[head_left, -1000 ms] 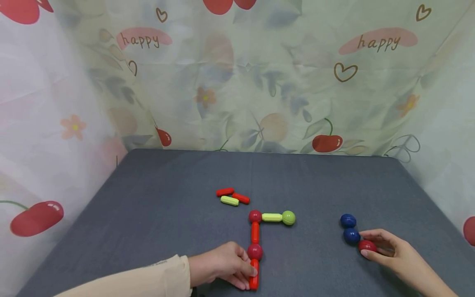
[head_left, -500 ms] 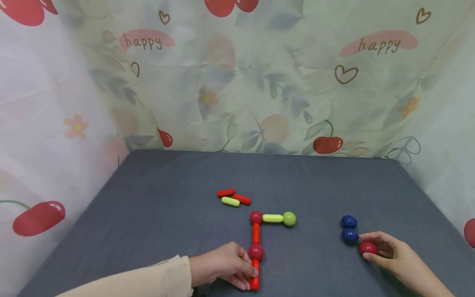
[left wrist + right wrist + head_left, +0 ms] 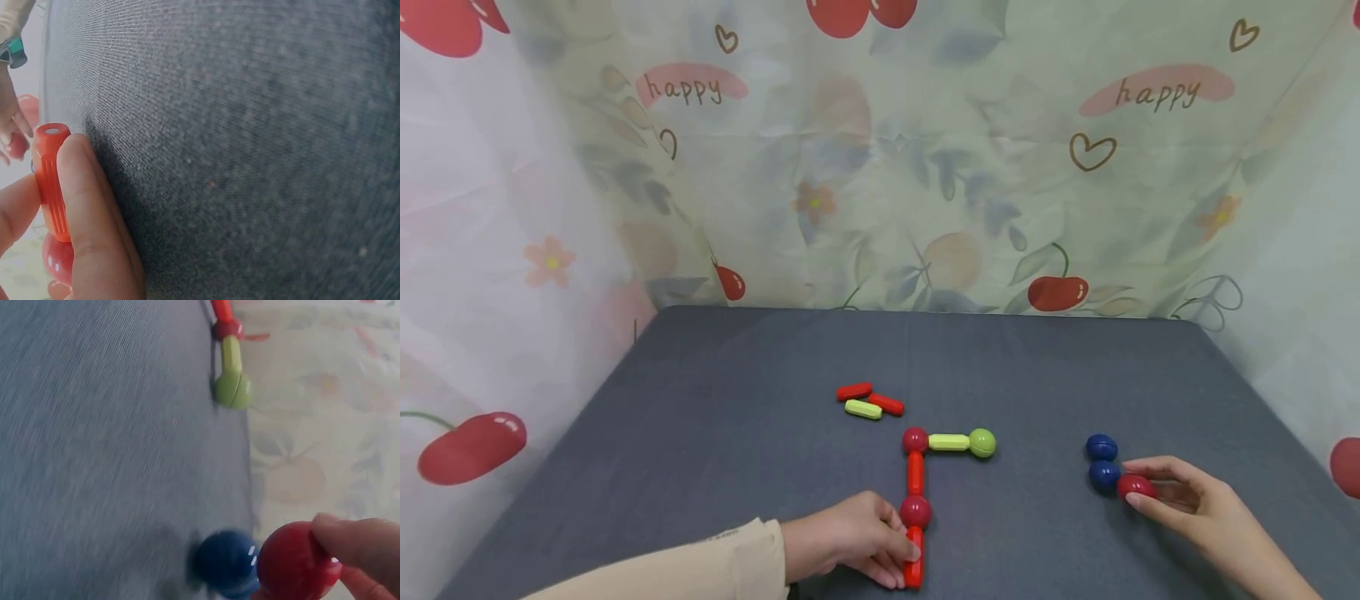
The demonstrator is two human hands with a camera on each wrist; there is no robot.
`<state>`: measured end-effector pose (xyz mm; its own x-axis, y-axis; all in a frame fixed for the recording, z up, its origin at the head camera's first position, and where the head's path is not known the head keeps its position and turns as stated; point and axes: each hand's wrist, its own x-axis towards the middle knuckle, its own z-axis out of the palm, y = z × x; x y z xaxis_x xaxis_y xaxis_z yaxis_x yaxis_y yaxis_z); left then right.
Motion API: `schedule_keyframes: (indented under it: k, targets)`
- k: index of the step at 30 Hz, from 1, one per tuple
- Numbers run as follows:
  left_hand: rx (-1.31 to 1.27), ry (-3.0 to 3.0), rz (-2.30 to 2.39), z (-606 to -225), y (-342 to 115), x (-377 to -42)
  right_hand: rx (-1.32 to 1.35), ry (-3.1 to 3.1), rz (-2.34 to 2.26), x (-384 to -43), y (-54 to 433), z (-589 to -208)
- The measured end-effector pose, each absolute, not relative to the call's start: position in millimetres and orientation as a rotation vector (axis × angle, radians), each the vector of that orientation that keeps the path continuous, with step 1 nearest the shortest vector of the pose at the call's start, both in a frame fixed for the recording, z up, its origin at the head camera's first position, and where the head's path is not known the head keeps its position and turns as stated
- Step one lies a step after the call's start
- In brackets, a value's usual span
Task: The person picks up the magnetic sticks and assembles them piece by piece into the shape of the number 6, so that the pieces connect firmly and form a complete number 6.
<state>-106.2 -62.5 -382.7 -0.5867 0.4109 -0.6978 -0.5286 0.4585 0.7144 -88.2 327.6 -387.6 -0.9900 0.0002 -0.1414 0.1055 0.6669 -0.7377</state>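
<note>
My left hand (image 3: 871, 537) pinches a red rod (image 3: 52, 181) between thumb and fingers at the near end of a joined chain. That rod meets a red ball (image 3: 915, 512), followed by another red rod (image 3: 915, 473), a second red ball (image 3: 915, 440), then a yellow-green rod (image 3: 949, 442) turning right to a green ball (image 3: 982, 442). On the right, my right hand (image 3: 1187, 496) holds a loose red ball (image 3: 294, 562) with its fingertips. Two blue balls (image 3: 1104, 476) lie just left of it; the held ball overlaps the nearer one in the head view.
Behind the chain, two loose red rods (image 3: 854, 392) and a yellow-green rod (image 3: 863, 409) lie close together. A dark grey cloth-covered table (image 3: 737, 400) bears everything. Patterned curtains (image 3: 895, 167) hang along its back and sides.
My right hand has risen a little and shifted slightly left with the red ball, away from where it was near the cloth. The left hand and the chain stay in place.
</note>
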Motion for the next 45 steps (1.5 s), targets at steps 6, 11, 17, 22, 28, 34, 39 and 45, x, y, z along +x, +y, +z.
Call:
schedule_keyframes:
  k: [6, 11, 17, 22, 28, 34, 39, 45]
  targets:
    - [-0.096, 1.784, 1.297, -388.4, -62.5, -107.5, 0.037, 2.690, -1.274, -84.7, 303.2, -375.7]
    - [-0.098, 1.786, 1.293, -388.7, -62.2, -108.0, -0.033, 2.631, -1.286, -78.8, 275.4, -366.4]
    - [-0.103, 1.768, 1.283, -392.1, -62.8, -110.7, -0.219, 2.447, -1.411, -75.8, 242.0, -362.2]
    - [-0.105, 1.750, 1.277, -394.9, -63.8, -113.4, -0.308, 2.218, -1.527, -72.5, 219.6, -366.4]
    - [-0.112, 1.746, 1.271, -392.1, -63.3, -114.2, -0.400, 2.051, -1.568, -71.1, 196.3, -376.7]
    - [-0.086, 1.750, 1.279, -388.4, -63.2, -113.3, -0.448, 1.941, -1.554, -71.2, 176.7, -387.4]
    - [-0.072, 1.774, 1.283, -387.1, -62.4, -113.5, -0.529, 1.954, -1.486, -73.6, 167.3, -396.6]
    - [-0.061, 1.812, 1.295, -386.1, -60.0, -114.7, -0.476, 1.930, -1.431, -76.0, 163.3, -406.0]
